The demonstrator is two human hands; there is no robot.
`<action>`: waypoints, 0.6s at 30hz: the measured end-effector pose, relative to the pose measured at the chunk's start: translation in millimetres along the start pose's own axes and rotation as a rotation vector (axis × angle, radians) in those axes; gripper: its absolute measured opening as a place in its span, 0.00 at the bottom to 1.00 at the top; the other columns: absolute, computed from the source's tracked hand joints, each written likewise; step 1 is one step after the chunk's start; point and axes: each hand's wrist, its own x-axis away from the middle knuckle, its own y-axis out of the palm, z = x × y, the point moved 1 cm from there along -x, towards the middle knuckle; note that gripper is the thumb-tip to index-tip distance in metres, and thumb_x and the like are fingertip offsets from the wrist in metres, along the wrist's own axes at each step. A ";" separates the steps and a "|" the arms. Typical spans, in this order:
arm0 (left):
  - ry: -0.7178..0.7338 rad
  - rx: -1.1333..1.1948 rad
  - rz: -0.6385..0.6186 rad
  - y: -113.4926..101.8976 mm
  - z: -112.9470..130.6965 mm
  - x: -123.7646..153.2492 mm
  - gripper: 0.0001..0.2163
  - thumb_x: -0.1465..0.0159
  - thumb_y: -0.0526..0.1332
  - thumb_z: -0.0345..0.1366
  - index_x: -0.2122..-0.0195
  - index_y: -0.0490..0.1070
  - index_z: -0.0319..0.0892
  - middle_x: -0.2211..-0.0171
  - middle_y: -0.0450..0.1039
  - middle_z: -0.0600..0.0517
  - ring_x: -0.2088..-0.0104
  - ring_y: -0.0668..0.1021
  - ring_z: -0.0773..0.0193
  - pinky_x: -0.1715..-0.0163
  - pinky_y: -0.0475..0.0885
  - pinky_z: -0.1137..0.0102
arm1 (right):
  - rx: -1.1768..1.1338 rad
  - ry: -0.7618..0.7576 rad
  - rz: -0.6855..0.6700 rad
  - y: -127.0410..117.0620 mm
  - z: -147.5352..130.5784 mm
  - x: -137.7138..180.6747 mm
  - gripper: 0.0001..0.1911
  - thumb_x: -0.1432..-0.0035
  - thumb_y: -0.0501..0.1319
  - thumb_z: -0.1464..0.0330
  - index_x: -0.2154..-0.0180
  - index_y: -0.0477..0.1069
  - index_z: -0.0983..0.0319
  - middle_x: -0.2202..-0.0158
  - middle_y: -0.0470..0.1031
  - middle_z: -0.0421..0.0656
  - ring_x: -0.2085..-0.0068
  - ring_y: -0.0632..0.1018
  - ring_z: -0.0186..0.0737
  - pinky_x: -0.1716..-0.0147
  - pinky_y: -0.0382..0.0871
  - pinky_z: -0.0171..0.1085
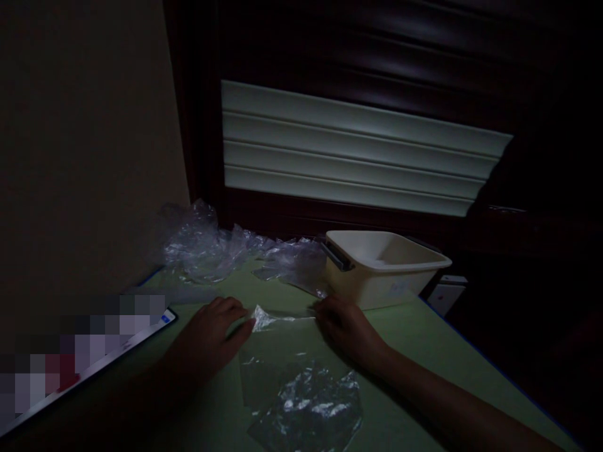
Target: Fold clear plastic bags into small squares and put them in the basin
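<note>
A clear plastic bag (276,348) lies spread on the green tabletop (400,370) in front of me, its far edge stretched between my two hands. My left hand (217,333) has its thumb and fingertips closed on the bag's far left corner, where the film shines. At the far right corner, the curled fingers of my right hand (346,326) grip the same edge; their tips are partly hidden. More crumpled clear plastic (313,405) lies toward me, below the stretched part. In the dim light I cannot tell if it is the same bag.
Crumpled plastic bags (202,245) are heaped along the table's back edge. A cream plastic bin (372,285) with dark handles stands back right, a white box (447,295) just beyond the table's right edge. At left a lit tablet-like screen (155,326) is propped, partly blurred out.
</note>
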 end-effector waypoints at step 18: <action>-0.096 0.360 -0.089 -9.0 8.1 -5.7 0.10 0.42 0.54 0.38 0.74 0.71 0.41 0.74 0.73 0.53 0.71 0.76 0.63 0.70 0.70 0.72 | -0.616 0.196 -0.105 4.7 4.9 5.0 0.21 0.53 0.65 0.64 0.57 0.66 0.63 0.70 0.70 0.39 0.70 0.72 0.35 0.67 0.69 0.38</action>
